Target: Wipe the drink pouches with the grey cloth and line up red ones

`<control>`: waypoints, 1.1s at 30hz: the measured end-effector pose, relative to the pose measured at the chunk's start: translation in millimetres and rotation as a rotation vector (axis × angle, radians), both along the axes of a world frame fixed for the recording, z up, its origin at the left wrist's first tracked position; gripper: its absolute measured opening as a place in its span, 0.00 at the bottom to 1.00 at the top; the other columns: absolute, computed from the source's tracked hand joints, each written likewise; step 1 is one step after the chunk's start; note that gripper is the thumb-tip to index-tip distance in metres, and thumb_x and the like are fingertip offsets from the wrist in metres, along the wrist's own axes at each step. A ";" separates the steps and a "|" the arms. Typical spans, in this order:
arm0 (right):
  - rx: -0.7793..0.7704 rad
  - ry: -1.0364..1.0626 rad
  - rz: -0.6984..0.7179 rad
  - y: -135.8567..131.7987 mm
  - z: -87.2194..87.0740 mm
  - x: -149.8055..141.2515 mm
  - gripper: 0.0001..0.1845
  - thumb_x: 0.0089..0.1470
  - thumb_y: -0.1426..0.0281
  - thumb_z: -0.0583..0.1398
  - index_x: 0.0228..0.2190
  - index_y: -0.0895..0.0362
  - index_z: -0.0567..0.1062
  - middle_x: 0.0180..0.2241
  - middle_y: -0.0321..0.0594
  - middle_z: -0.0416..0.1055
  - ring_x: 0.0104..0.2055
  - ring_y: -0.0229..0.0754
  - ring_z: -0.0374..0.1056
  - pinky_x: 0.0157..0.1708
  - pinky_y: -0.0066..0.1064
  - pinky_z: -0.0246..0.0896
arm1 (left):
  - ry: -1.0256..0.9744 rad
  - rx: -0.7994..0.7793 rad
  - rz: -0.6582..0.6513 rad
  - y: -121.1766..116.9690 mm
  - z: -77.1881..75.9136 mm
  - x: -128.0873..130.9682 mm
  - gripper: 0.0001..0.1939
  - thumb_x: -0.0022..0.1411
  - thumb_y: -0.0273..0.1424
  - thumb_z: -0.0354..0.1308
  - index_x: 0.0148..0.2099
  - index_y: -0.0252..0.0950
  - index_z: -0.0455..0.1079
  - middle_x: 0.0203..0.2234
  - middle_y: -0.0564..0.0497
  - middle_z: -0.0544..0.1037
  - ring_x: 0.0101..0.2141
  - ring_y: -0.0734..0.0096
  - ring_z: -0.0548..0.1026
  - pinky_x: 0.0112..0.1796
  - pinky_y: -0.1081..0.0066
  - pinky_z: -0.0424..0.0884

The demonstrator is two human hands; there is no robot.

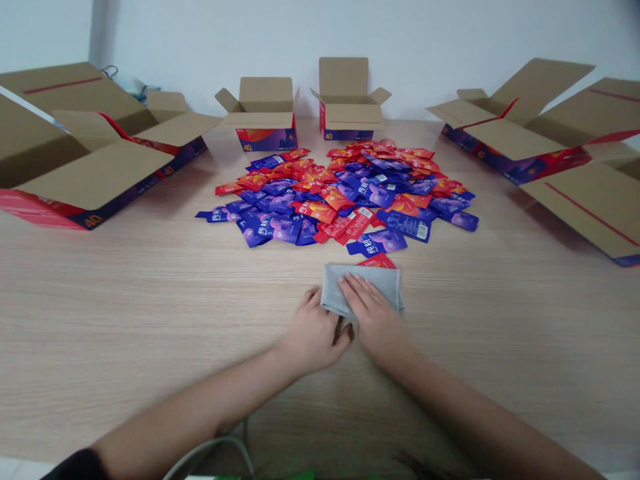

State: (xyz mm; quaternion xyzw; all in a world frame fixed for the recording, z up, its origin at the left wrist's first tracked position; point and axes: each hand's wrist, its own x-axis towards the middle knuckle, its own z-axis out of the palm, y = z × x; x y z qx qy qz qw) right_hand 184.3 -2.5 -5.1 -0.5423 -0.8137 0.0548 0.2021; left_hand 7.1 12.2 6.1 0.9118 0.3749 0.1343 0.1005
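Observation:
A folded grey cloth [335, 280] lies in front of the pile of small red and blue-purple packets [370, 190]. My right hand [380, 323] rests on top of the cloth, its fingers stretched out flat and its thumb hidden. At the cloth's near left corner, my left hand [315, 333] is closed, fingers curled against the edge and partly covered by it. A red packet [380, 260] pokes out from behind the cloth's far edge. Just beyond it, a blue-purple packet [377, 243] lies flat at the front of the pile.
Two open cardboard boxes, a left one [267, 138] and a right one [347, 133], stand behind the pile. More open boxes flank the left side [115, 173] and right side [520, 153] of the wooden table [150, 313]. A pale cable [215, 443] curves at the near edge.

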 end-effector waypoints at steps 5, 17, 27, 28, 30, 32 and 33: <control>-0.052 0.126 -0.288 17.4 8.3 41.2 0.38 0.43 0.86 0.47 0.58 0.62 0.64 0.59 0.49 0.64 0.62 0.48 0.58 0.61 0.45 0.54 | 0.016 -0.014 0.001 3.0 -1.8 0.8 0.31 0.63 0.39 0.51 0.65 0.32 0.55 0.62 0.40 0.61 0.62 0.49 0.57 0.57 0.51 0.55; -0.120 0.180 -0.157 -16.1 13.4 24.2 0.39 0.41 0.84 0.48 0.57 0.59 0.66 0.58 0.44 0.65 0.60 0.46 0.61 0.59 0.42 0.59 | 0.050 -0.048 -0.097 -6.2 3.2 -1.3 0.28 0.63 0.39 0.52 0.62 0.31 0.60 0.61 0.38 0.62 0.64 0.49 0.51 0.62 0.49 0.48; 0.035 0.141 -0.142 15.7 7.6 61.3 0.33 0.45 0.83 0.48 0.54 0.61 0.68 0.56 0.49 0.67 0.61 0.48 0.59 0.61 0.48 0.53 | 0.030 -0.131 -0.226 -3.2 8.3 -2.9 0.32 0.60 0.29 0.51 0.66 0.36 0.53 0.63 0.45 0.60 0.65 0.53 0.50 0.63 0.50 0.45; 0.016 0.098 -0.092 14.9 6.7 58.4 0.33 0.44 0.83 0.48 0.53 0.62 0.69 0.56 0.49 0.67 0.61 0.48 0.58 0.62 0.48 0.51 | 0.021 -0.148 -0.260 -5.2 10.8 -3.3 0.31 0.59 0.29 0.52 0.65 0.36 0.54 0.63 0.46 0.60 0.65 0.53 0.50 0.63 0.51 0.44; -0.013 0.018 -0.011 8.2 5.7 53.0 0.33 0.42 0.84 0.48 0.51 0.62 0.72 0.56 0.47 0.68 0.61 0.47 0.58 0.62 0.47 0.51 | 0.005 -0.174 -0.307 -9.1 15.7 -4.3 0.29 0.59 0.29 0.52 0.64 0.37 0.56 0.61 0.48 0.63 0.64 0.55 0.51 0.63 0.53 0.44; 0.019 -0.039 0.018 -5.7 4.0 49.7 0.34 0.42 0.84 0.48 0.51 0.59 0.72 0.56 0.45 0.68 0.60 0.46 0.60 0.61 0.46 0.53 | -0.005 -0.167 -0.307 -11.6 18.2 -5.4 0.25 0.60 0.28 0.52 0.60 0.39 0.59 0.58 0.50 0.66 0.64 0.57 0.54 0.63 0.55 0.45; 0.058 -0.062 0.007 -14.4 1.7 49.0 0.35 0.42 0.84 0.48 0.52 0.58 0.72 0.56 0.43 0.68 0.60 0.46 0.60 0.60 0.45 0.55 | -0.009 -0.151 -0.301 -12.2 17.8 -6.1 0.22 0.61 0.28 0.52 0.58 0.40 0.61 0.56 0.50 0.68 0.62 0.58 0.56 0.63 0.56 0.47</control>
